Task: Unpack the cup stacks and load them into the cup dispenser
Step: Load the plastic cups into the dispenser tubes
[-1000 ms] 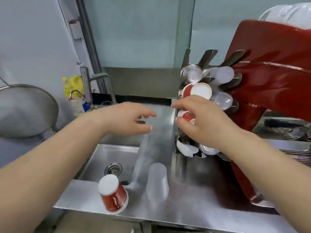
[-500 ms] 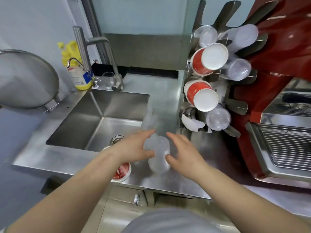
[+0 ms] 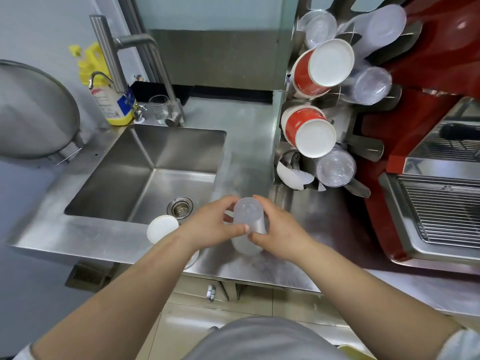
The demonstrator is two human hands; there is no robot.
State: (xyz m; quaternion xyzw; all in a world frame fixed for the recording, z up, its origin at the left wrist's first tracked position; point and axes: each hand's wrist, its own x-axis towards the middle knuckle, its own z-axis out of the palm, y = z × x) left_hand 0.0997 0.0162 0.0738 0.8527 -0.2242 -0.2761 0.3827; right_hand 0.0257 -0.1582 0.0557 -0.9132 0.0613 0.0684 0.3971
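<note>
Clear cup stack (image 3: 248, 226), gripped by both hands (image 3: 249, 229), on counter (image 3: 259, 141)

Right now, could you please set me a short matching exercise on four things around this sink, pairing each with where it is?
Things:
1. frosted cup stack
2. yellow bottle
3. small glass
4. red paper cups

Places:
A. in the cup dispenser
B. beside the tap's base
C. held between left hand and right hand
D. back left corner of the sink

Pairs: 1-C, 2-D, 3-B, 4-A

Head view, steeply down onto near counter (image 3: 259, 141)
</note>
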